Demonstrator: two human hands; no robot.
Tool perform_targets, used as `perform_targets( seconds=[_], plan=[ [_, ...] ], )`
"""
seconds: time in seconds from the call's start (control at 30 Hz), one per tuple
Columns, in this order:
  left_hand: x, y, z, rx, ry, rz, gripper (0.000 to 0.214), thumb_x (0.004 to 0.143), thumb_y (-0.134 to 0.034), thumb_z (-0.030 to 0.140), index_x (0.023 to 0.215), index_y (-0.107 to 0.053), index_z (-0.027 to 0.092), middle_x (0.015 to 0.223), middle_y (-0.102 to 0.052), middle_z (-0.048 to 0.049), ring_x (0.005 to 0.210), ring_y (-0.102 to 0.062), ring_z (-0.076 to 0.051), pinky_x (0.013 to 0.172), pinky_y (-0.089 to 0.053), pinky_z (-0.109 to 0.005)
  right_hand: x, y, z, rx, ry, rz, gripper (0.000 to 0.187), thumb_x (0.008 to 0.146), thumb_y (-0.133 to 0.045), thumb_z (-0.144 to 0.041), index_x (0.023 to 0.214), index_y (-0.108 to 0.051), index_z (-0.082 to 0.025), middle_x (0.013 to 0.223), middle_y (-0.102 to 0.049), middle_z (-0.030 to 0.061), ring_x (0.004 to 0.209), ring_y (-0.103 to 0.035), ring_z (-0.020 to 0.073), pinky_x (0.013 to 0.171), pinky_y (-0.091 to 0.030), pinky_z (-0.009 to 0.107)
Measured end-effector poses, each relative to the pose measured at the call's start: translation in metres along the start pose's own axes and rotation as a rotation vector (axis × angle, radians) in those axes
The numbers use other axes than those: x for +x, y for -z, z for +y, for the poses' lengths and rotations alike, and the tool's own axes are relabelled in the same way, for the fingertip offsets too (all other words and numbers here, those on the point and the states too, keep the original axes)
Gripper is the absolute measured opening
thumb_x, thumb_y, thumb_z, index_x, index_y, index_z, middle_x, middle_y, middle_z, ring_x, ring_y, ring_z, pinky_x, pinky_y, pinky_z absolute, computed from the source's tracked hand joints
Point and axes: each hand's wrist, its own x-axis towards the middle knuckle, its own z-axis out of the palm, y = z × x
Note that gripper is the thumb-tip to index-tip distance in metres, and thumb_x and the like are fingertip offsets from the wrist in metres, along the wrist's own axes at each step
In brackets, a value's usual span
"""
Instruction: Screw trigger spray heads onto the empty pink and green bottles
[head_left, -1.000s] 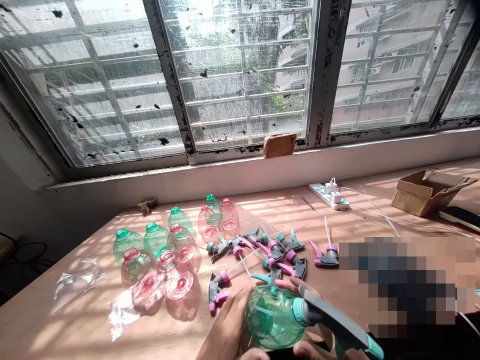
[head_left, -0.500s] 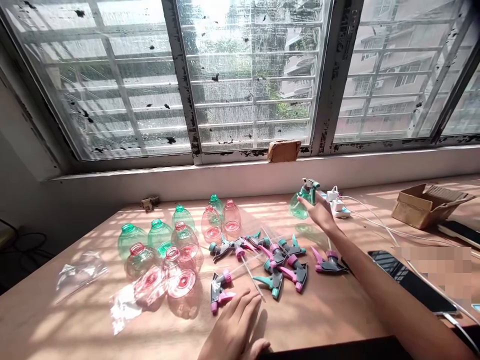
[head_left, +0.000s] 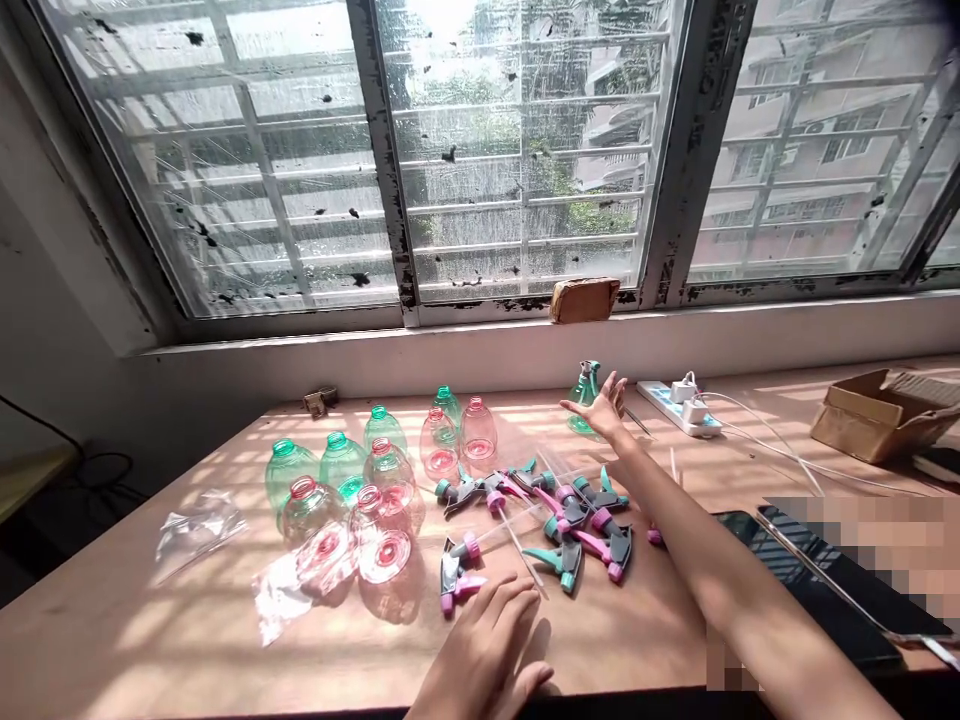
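Observation:
A green spray bottle [head_left: 581, 400] with its spray head fitted stands upright near the wall. My right hand [head_left: 602, 405] is just in front of it with fingers spread; whether it still touches the bottle I cannot tell. My left hand [head_left: 487, 640] lies on the table near the front edge, its fingers stretched out. Close to its fingertips is a grey and pink spray head [head_left: 456, 575]. Beyond it lies a pile of spray heads [head_left: 566, 510] with pink or teal parts and clear tubes. Left of the pile, green bottles [head_left: 290, 468] and pink bottles [head_left: 384, 540] stand without heads.
Crumpled clear plastic [head_left: 199, 530] lies at the left of the table. On the right are a white power strip [head_left: 679, 410] with cables, an open cardboard box [head_left: 862, 420] and a dark phone [head_left: 817, 590]. A brown block [head_left: 585, 300] rests on the windowsill.
My right hand has opened from around the green spray bottle, which now stands farther left, closer to the other bottles. My left hand stays in place. The view has shifted slightly.

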Motion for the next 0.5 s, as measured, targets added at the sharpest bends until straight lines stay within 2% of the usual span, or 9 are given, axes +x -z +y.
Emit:
perform_targets(
  seconds=[0.07,0.17,0.27,0.33,0.4,0.43,0.5],
  plan=[
    [-0.002,-0.002,0.001,-0.072,0.01,0.044,0.072,0.096,-0.072,0.02,0.159,-0.04,0.031,0.154,-0.067,-0.0124,0.144,-0.063,-0.034,0.118,-0.058,-0.048,-0.007,-0.013,-0.012,-0.023,-0.042,0.064,0.077,0.101,-0.076,-0.042,0.167,-0.039,-0.029,0.183,-0.021,0.0118,0.163,-0.024,0.0471,0.128,-0.022,0.076],
    [-0.007,0.003,0.007,-0.147,0.085,0.202,0.052,0.105,-0.058,0.021,0.154,-0.048,0.035,0.158,-0.061,-0.0118,0.144,-0.064,-0.031,0.113,-0.061,-0.045,-0.033,-0.032,-0.023,-0.031,-0.032,0.058,0.105,0.095,-0.077,-0.047,0.175,-0.012,-0.028,0.186,0.003,0.0165,0.167,-0.008,0.0487,0.13,-0.021,0.072],
    [-0.011,0.022,0.01,0.011,0.218,0.564,0.042,0.105,-0.06,0.017,0.143,-0.056,0.033,0.161,-0.054,-0.0109,0.151,-0.055,-0.032,0.12,-0.053,-0.049,-0.062,-0.039,-0.023,-0.033,0.011,-0.003,0.119,0.09,-0.078,-0.05,0.175,0.001,-0.024,0.185,0.01,0.0227,0.169,-0.005,0.0456,0.13,-0.024,0.065],
    [-0.011,0.04,0.003,0.157,0.321,0.828,0.047,0.1,-0.07,0.023,0.144,-0.056,0.031,0.163,-0.05,-0.0121,0.156,-0.046,-0.037,0.127,-0.042,-0.058,-0.069,-0.036,-0.018,-0.041,0.017,-0.02,0.121,0.088,-0.081,-0.05,0.175,-0.001,-0.024,0.185,0.011,0.0223,0.17,-0.001,0.043,0.131,-0.022,0.063],
    [-0.01,0.056,-0.009,0.167,0.457,0.995,0.067,0.094,-0.079,0.037,0.153,-0.048,0.029,0.17,-0.04,-0.0149,0.158,-0.04,-0.042,0.129,-0.036,-0.064,-0.065,-0.031,-0.01,-0.051,-0.023,-0.006,0.118,0.088,-0.084,-0.049,0.175,-0.009,-0.025,0.185,0.008,0.0205,0.17,-0.002,0.0443,0.132,-0.02,0.065],
    [-0.009,0.062,-0.015,0.114,0.543,1.031,0.08,0.091,-0.082,0.044,0.158,-0.041,0.028,0.173,-0.034,-0.0168,0.159,-0.038,-0.044,0.128,-0.037,-0.066,-0.059,-0.028,-0.006,-0.056,-0.062,0.011,0.111,0.089,-0.084,-0.048,0.174,-0.016,-0.026,0.186,0.003,0.0192,0.169,-0.006,0.0461,0.131,-0.02,0.068],
    [-0.007,0.07,-0.026,-0.033,0.735,1.02,0.103,0.086,-0.084,0.056,0.167,-0.027,0.027,0.177,-0.025,-0.0207,0.161,-0.034,-0.046,0.127,-0.038,-0.068,-0.043,-0.022,0.004,-0.066,-0.147,0.048,0.089,0.096,-0.081,-0.045,0.169,-0.034,-0.027,0.184,-0.014,0.0158,0.165,-0.02,0.0479,0.128,-0.024,0.074]
  ],
)
